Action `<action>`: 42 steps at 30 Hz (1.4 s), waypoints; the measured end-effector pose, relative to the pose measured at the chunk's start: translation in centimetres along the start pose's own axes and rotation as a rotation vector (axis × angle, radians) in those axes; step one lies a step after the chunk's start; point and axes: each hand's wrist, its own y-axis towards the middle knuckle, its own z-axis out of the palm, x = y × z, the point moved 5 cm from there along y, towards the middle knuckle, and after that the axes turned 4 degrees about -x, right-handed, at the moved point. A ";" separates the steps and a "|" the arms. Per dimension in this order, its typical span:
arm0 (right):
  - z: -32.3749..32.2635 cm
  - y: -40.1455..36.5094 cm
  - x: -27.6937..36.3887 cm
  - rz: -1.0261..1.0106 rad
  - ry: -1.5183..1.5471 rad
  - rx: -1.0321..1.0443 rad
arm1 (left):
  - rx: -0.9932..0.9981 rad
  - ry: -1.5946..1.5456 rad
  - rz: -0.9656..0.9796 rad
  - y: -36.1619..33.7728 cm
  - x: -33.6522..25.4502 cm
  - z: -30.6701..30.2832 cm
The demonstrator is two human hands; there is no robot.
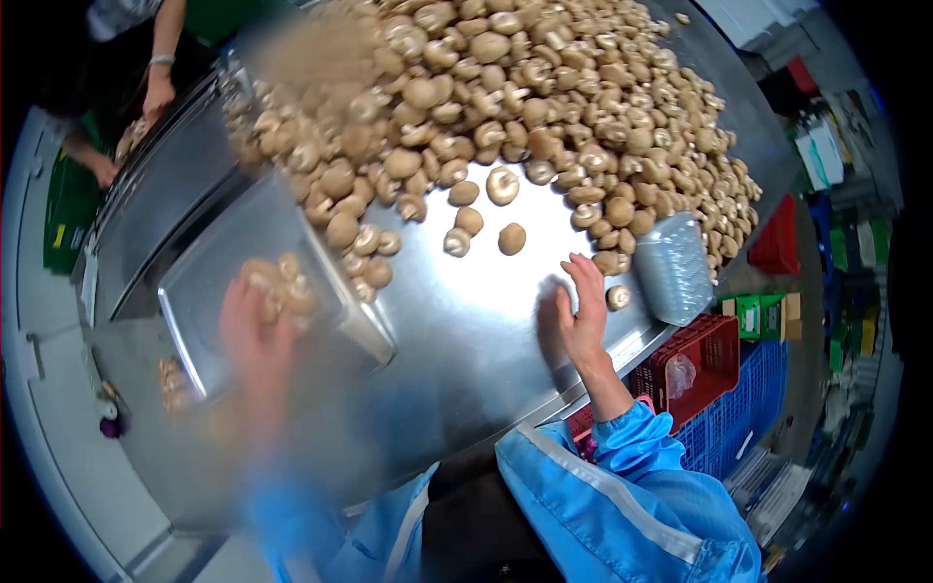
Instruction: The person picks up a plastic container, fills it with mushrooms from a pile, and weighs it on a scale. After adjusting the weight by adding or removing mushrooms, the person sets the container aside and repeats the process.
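Note:
My left hand (255, 335), blurred by motion, is over a clear plastic-like tray (199, 282) at the left, with its fingers around several brown mushrooms (282, 284). My right hand (583, 316) is held above the metal table (466, 321), thumb and fingers apart, holding nothing. One mushroom (618, 297) lies just right of its fingers. A large heap of mushrooms (544, 78) covers the far part of the table, with a few loose ones (512, 238) in front of it.
A stack of clear plastic trays (673, 269) stands on the table's right side. Below that edge are a red crate (714, 360) and a blue crate (748, 398). Another person's hands (158, 95) are at the upper left, near a green crate (70, 214).

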 end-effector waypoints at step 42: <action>3.9 2.6 -3.7 0.230 0.317 0.074 | 0.053 -0.685 -0.485 -1.4 -14.4 21.7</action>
